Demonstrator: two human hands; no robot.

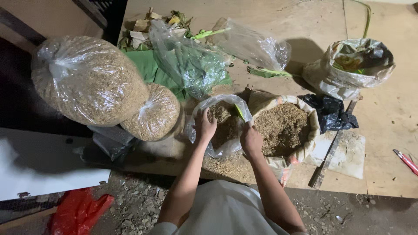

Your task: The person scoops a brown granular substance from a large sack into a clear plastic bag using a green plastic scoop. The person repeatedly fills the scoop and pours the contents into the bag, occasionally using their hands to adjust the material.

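My left hand (pixel 203 126) grips the left rim of a clear plastic bag (pixel 220 150) partly filled with brown husk-like material (pixel 223 119). My right hand (pixel 251 138) holds the bag's right rim, next to a small green piece (pixel 239 111) at the bag's mouth. Just right of the bag stands an open woven sack (pixel 305 150) full of the same brown material (pixel 282 126). Spilled grains lie on the floor under both hands.
Two tied clear bags of husk, a large one (pixel 87 80) and a smaller one (pixel 152 112), lie at left. Green leaves in plastic (pixel 191 65) sit behind. A sack of scraps (pixel 355 65), black plastic (pixel 331 112), a red-handled tool (pixel 407 162), a red bag (pixel 78 211) and a white board (pixel 39 167) are around.
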